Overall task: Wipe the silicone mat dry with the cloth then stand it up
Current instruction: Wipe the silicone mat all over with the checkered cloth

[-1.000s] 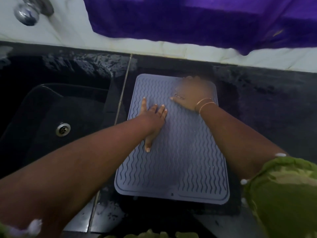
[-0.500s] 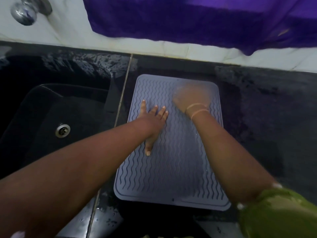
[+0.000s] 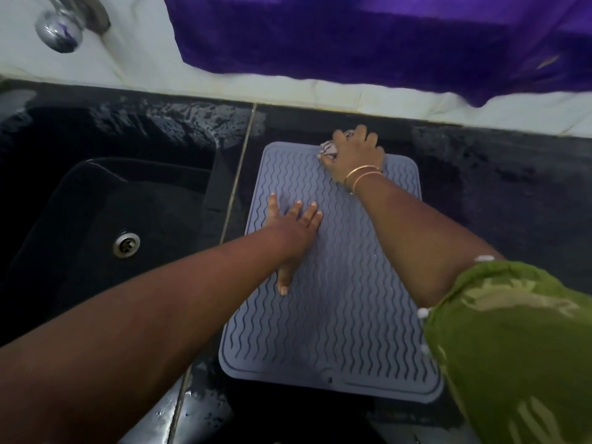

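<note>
A grey silicone mat (image 3: 339,302) with wavy ridges lies flat on the black counter (image 3: 499,193), just right of the sink. My left hand (image 3: 293,232) presses flat on the mat's left-middle part, fingers spread and straight. At the mat's far edge my right hand (image 3: 354,155) grips a small bunched cloth (image 3: 328,149), pale with dark marks, and holds it against the mat. Most of the cloth is hidden under the fingers.
A black sink (image 3: 105,200) with a metal drain (image 3: 126,244) lies to the left, a chrome tap (image 3: 61,28) above it. A purple cloth (image 3: 384,36) hangs over the white tiled wall behind. Water droplets sit on the counter around the mat.
My right hand with the cloth slid down the mat a little, then back up to the far edge. My left hand stayed pressed in place.
</note>
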`<action>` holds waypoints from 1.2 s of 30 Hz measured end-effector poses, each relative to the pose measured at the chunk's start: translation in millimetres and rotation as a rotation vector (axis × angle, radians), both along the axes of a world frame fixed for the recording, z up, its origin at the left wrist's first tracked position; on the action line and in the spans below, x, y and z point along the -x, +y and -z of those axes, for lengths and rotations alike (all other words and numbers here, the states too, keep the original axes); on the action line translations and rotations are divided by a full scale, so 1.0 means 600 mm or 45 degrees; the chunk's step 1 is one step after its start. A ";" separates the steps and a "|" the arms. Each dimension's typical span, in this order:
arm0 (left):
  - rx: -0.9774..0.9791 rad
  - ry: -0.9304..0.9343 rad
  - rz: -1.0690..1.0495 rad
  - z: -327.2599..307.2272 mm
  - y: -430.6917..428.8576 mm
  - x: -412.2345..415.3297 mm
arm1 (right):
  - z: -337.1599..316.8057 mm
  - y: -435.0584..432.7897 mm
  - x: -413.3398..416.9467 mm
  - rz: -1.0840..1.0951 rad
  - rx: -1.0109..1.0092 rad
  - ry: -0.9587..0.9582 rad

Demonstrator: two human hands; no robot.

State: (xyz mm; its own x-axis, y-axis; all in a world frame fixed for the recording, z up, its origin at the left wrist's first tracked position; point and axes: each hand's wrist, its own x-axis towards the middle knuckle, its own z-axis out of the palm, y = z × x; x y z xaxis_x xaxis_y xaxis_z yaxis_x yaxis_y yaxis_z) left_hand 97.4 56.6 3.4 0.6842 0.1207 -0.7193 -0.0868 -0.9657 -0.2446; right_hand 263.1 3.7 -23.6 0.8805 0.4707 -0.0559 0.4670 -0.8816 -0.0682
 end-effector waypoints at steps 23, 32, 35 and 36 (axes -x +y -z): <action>-0.046 0.006 0.027 0.000 -0.002 0.000 | -0.002 -0.084 0.059 0.219 -0.029 -0.021; -0.112 0.017 0.059 -0.007 -0.013 0.002 | -0.007 -0.112 0.009 -0.026 -0.066 0.232; -0.094 0.025 0.021 -0.004 -0.014 0.002 | -0.011 -0.139 0.064 -0.086 -0.212 0.242; -0.085 0.029 0.010 -0.004 -0.013 0.001 | -0.013 -0.151 0.093 -0.107 -0.221 0.241</action>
State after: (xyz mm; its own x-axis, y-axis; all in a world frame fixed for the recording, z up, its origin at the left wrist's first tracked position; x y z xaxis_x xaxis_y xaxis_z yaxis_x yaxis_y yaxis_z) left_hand 96.5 48.8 5.6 0.6690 0.1639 -0.7249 -0.1002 -0.9466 -0.3065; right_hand 207.6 -87.0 -15.9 0.8196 0.5585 -0.1281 0.5024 -0.8079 -0.3079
